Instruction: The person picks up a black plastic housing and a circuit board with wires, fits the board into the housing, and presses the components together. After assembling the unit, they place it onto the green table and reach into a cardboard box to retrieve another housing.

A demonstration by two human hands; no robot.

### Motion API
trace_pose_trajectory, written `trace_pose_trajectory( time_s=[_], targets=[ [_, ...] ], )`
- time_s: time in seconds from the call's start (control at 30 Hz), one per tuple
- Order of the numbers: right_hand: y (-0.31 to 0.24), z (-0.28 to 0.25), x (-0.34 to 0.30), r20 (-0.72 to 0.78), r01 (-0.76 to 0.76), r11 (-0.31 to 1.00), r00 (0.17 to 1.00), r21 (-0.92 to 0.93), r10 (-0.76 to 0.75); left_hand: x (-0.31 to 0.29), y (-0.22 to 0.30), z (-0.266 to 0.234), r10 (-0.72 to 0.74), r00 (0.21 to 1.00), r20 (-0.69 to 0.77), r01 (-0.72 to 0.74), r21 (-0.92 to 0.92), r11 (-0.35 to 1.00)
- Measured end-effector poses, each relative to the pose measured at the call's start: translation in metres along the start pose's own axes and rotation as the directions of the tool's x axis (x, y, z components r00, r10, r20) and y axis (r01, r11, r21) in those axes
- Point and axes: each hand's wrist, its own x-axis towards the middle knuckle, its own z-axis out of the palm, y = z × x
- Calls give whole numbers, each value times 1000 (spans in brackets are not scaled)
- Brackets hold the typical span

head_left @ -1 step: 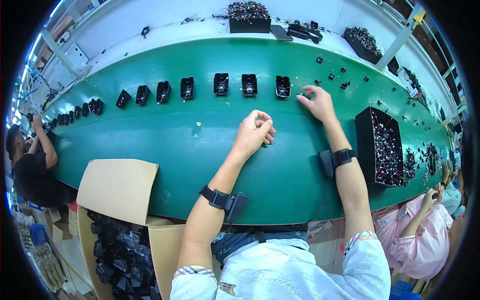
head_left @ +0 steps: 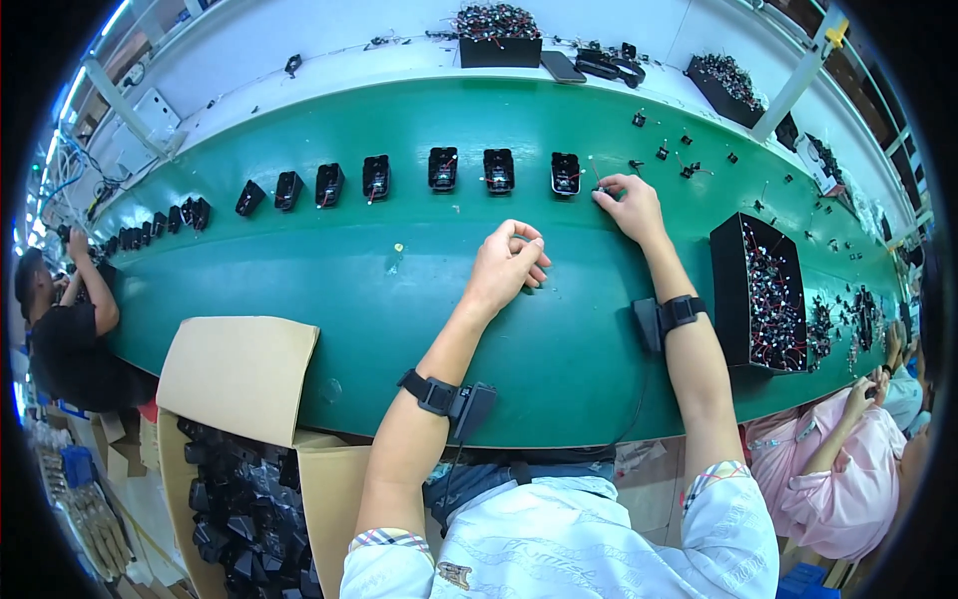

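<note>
My right hand [head_left: 631,208] pinches a small black part with thin wires [head_left: 601,188] above the green table, at the right end of a row of black housings. Its fingers cover most of the part. Beside it lies the nearest open black housing [head_left: 565,174]; the two are apart. My left hand [head_left: 507,268] hovers over the middle of the table with its fingers loosely curled in and the thumb against them. Nothing shows in it. Further left in the row are another housing [head_left: 499,172] and several more, some with red wires inside.
A black box of wired parts [head_left: 756,299] stands right of my right forearm, with loose parts around it. An open carton of black housings [head_left: 309,479] is at the lower left. A phone [head_left: 563,67] lies on the back ledge. Co-workers sit at both ends.
My right fingers have dipped slightly around the small wired part. My left hand stays in place.
</note>
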Motion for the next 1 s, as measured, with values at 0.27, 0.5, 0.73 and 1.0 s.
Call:
trace_pose_trajectory(
  time_s=[0.27, 0.5, 0.73, 1.0],
  targets=[
    [7, -9, -11, -22, -16, 839, 999, 544, 34, -28, 16, -28, 10, 996, 90, -18, 89, 996],
    [-22, -16, -20, 71, -31, 508, 996, 861, -60, -170, 144, -111, 63, 998, -25, -37, 580, 814],
    [-81, -22, -29, 319, -116, 460, 862, 880, -394, -390, 121, -253, 368, 688, -626, 204, 653, 730],
    [-120, 1, -50, 339, 343, 782, 757, 521, -558, -470, -20, -288, 115, 745, -657, 605, 738, 299]
  ],
)
